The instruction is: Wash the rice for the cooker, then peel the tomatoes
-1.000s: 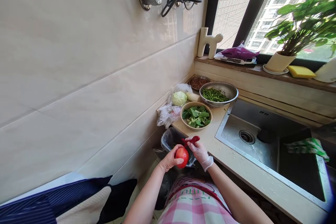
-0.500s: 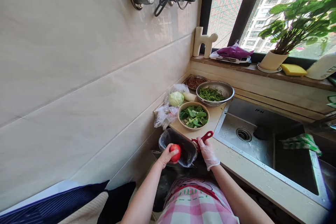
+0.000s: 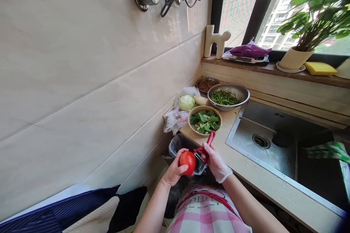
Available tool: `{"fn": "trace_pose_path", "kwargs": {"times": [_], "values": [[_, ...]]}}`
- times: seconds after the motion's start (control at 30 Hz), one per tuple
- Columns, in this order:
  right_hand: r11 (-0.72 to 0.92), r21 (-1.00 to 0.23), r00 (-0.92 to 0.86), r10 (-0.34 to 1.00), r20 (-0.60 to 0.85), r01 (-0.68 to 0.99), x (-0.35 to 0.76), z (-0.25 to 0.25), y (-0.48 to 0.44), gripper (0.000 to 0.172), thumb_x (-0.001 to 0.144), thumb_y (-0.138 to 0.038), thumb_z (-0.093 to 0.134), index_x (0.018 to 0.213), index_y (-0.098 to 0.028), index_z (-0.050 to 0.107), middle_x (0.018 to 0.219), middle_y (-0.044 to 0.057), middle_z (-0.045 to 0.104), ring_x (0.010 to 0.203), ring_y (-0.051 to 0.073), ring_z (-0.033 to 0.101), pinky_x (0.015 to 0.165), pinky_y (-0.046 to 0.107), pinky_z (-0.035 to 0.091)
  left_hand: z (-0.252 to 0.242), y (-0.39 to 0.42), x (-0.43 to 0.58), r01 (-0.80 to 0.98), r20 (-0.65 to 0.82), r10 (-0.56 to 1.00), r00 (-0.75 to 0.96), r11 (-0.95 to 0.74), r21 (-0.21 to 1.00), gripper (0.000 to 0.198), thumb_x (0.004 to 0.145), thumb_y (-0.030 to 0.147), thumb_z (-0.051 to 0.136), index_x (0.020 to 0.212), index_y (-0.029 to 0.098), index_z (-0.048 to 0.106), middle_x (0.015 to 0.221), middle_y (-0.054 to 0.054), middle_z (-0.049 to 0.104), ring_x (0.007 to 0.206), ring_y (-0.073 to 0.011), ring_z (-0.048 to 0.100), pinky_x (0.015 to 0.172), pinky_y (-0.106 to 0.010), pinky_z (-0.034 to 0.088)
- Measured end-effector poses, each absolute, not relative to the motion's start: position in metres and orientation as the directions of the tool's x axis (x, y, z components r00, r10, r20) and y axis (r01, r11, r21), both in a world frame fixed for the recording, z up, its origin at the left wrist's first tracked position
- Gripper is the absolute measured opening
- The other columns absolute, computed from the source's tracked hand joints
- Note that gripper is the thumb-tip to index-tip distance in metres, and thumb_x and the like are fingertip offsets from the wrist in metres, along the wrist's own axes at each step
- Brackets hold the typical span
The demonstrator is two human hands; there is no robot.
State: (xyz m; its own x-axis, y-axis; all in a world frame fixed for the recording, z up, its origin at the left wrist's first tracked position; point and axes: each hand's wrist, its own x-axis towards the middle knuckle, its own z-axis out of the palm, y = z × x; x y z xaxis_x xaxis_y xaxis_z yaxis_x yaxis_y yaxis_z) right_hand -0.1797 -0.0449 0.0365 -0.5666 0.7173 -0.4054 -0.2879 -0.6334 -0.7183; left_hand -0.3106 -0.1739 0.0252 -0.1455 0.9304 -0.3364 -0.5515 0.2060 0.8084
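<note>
Two hands meet low in the middle of our view, over a bin lined with a clear bag [image 3: 179, 145] that stands against the counter [image 3: 262, 178]. Our bare left hand [image 3: 172, 170] cups a red tomato [image 3: 187, 162], fingers curled closed round its lower left side and the thumb on top. Our gloved right hand [image 3: 216, 161] sits at three o'clock of the tomato, fingers wrapped shut round a red peeler [image 3: 204, 148], whose handle points up toward one o'clock while its head rests against the tomato's right edge. At twelve o'clock of the hands a woven basket of green leaves [image 3: 205, 120] stands on the counter; beyond it, at one o'clock, a steel bowl of green beans [image 3: 228, 96]. A cabbage [image 3: 186, 102] lies at eleven o'clock of the basket, and the sink [image 3: 276, 145] opens at three o'clock.
</note>
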Motion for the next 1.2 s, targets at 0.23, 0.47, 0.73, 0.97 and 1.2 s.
{"fn": "trace_pose_path", "kwargs": {"times": [0.23,0.47,0.73,0.97,1.2], "values": [[-0.561,-0.774,-0.642,0.716,-0.275,-0.294,-0.194,0.073,-0.063,0.048,0.057,-0.059,0.077,0.069,-0.020,0.050,0.050,-0.006,0.047,0.044,0.008,0.034,0.043,0.023,0.026,0.057,-0.169,-0.303,-0.363,-0.339,0.912,-0.232,0.242,0.900,0.063,0.067,0.040,0.076,0.120,0.028,0.043,0.111,-0.006,0.056,0.077,-0.0174,0.059,0.053,-0.026,0.053],[-0.470,-0.831,-0.622,0.756,-0.205,-0.297,-0.199,0.072,-0.072,0.045,0.062,-0.058,0.074,0.070,-0.020,0.052,0.058,-0.004,0.051,0.051,0.010,0.042,0.051,0.024,0.036,0.062,-0.172,-0.301,-0.321,-0.347,0.916,-0.202,0.273,0.907,0.062,0.067,0.040,0.077,0.118,0.028,0.044,0.104,-0.004,0.058,0.069,-0.0147,0.058,0.048,-0.024,0.051],[-0.466,-0.857,-0.630,0.739,-0.240,-0.219,-0.197,0.073,-0.071,0.047,0.065,-0.063,0.068,0.067,-0.021,0.050,0.046,-0.006,0.048,0.043,0.009,0.038,0.043,0.023,0.027,0.065,-0.174,-0.302,-0.254,-0.350,0.928,-0.127,0.311,0.916,0.060,0.071,0.039,0.073,0.121,0.028,0.042,0.106,-0.004,0.056,0.075,-0.0164,0.057,0.047,-0.022,0.050],[-0.517,-0.823,-0.611,0.737,-0.288,-0.235,-0.199,0.074,-0.070,0.048,0.062,-0.063,0.070,0.064,-0.021,0.046,0.040,-0.007,0.045,0.039,0.007,0.034,0.041,0.023,0.023,0.066,-0.175,-0.301,-0.242,-0.314,0.945,-0.095,0.284,0.928,0.058,0.070,0.042,0.072,0.118,0.027,0.043,0.105,-0.005,0.055,0.072,-0.0150,0.054,0.047,-0.022,0.049],[-0.550,-0.802,-0.612,0.723,-0.319,-0.232,-0.202,0.080,-0.066,0.050,0.057,-0.063,0.073,0.061,-0.020,0.047,0.039,-0.007,0.046,0.038,0.007,0.035,0.041,0.022,0.022,0.072,-0.177,-0.300,-0.202,-0.282,0.952,-0.117,0.256,0.946,0.062,0.067,0.046,0.073,0.117,0.025,0.044,0.105,-0.006,0.056,0.068,-0.0126,0.051,0.046,-0.021,0.048]]}}
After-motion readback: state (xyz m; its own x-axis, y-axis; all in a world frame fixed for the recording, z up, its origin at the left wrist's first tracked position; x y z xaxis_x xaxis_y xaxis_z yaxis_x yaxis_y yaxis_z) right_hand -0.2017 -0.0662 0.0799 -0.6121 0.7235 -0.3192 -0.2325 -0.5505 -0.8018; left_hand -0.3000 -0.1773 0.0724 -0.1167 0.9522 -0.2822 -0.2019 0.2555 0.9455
